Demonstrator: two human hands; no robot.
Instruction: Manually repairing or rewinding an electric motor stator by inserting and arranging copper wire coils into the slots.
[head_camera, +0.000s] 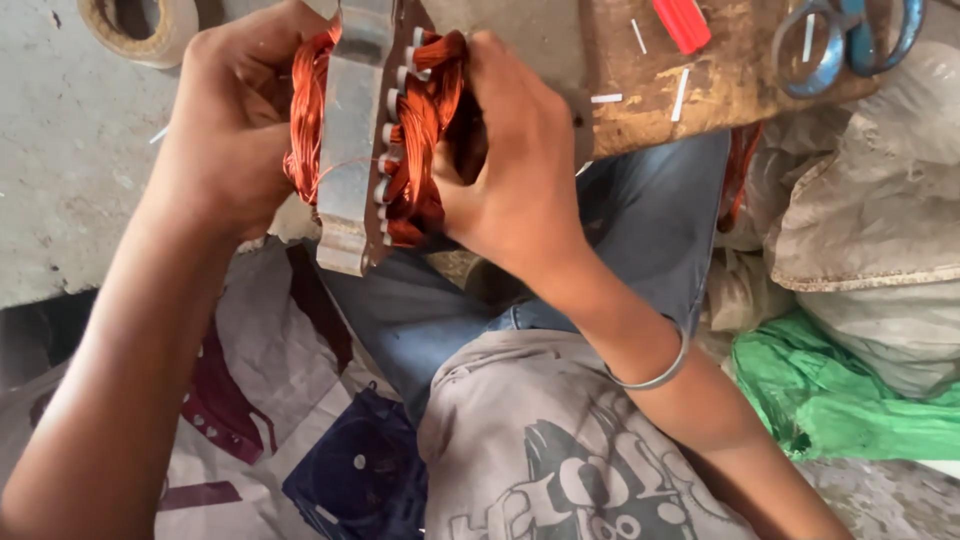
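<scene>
The left hand (225, 120) has its fingers curled tight around one side of a grey metal motor stator (352, 140), pressing on the copper wire windings (420, 130) that bulge from its end, while the right hand (510, 170) grips the opposite side with fingers closed over the coils beside the white slot insulators (392, 100). The stator is held upright above the person's lap, against the edge of a worn wooden board (700, 80). On that board lie blue-handled scissors (845, 40) and a red tool handle (682, 22), a tape roll (140, 28) sits on the concrete floor at upper left, and a metal bangle (655, 375) circles the right wrist.
</scene>
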